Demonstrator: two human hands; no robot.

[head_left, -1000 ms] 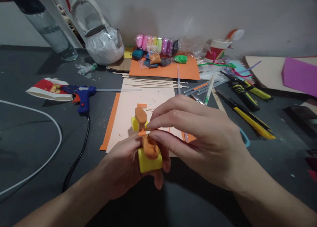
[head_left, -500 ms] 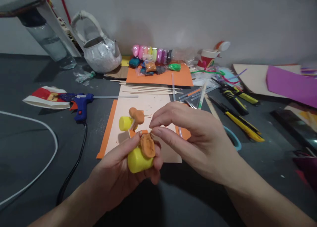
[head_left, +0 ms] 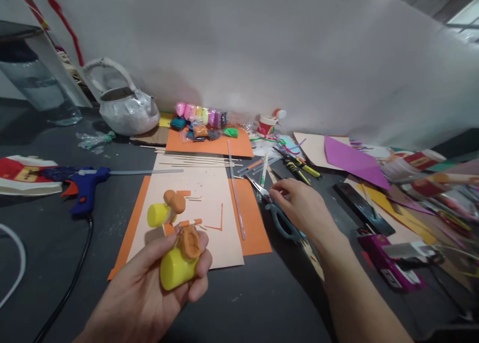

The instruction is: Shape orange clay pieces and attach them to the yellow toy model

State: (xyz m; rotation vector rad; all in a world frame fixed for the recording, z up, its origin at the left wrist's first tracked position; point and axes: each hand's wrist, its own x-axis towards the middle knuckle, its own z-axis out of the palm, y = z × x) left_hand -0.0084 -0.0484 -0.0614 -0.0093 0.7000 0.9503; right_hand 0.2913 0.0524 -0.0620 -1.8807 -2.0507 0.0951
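Observation:
My left hand (head_left: 149, 278) is wrapped around a smooth yellow cylinder (head_left: 177, 269), holding it above the table. An orange clay piece (head_left: 191, 243) with a hollowed face is set against the cylinder, and an orange-and-white strip (head_left: 190, 223) shows just above it. Beyond the fingertips is a second yellow cylinder (head_left: 157, 214) beside rounded orange clay lumps (head_left: 175, 201) on thin sticks. Over to the right, my right hand (head_left: 297, 203) is closed, fingers curled down by the scissors (head_left: 282, 223). Whatever lies under those fingers is hidden.
A pale sheet (head_left: 202, 180) lies over orange paper, with thin sticks and a clear glue stick (head_left: 236, 193) on it. A blue glue gun (head_left: 88, 185) and its cable are at left. Pliers (head_left: 294, 166), a phone (head_left: 362, 208) and clay packs (head_left: 202, 116) stand farther off.
My right hand has left the orange clay piece and moved right, down to the scissors. My left hand keeps hold of the yellow cylinder. The view has turned to the right.

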